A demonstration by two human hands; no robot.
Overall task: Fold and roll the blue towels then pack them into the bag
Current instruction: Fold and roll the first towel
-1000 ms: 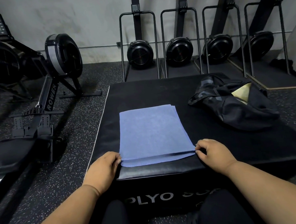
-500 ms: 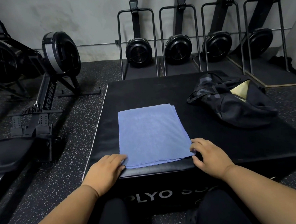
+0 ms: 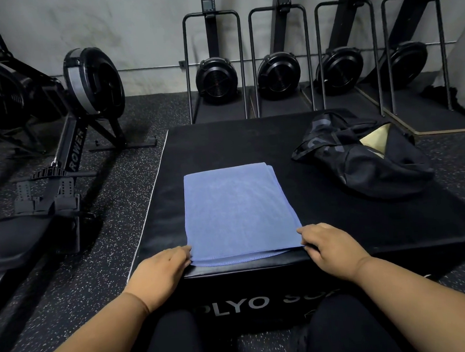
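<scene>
A blue towel (image 3: 238,213) lies folded into a flat rectangle on the black plyo box (image 3: 224,144), with its near edge at the box's front rim. My left hand (image 3: 160,268) grips the towel's near-left corner, fingertips at the hem. At the near-right corner my right hand (image 3: 332,248) has its fingers curled over the hem. A black bag (image 3: 365,160) lies slumped at the back right of the box, its mouth open and showing a tan lining. My thumbs are hidden.
A rowing machine (image 3: 71,146) stands on the speckled floor to the left of the box. Several upright rowers (image 3: 217,79) are stored against the back wall. My knees are against the box front.
The towel's near edge lay over the box's front rim a second ago; it has been drawn back onto the top. Both hands went flat, then closed on the near corners.
</scene>
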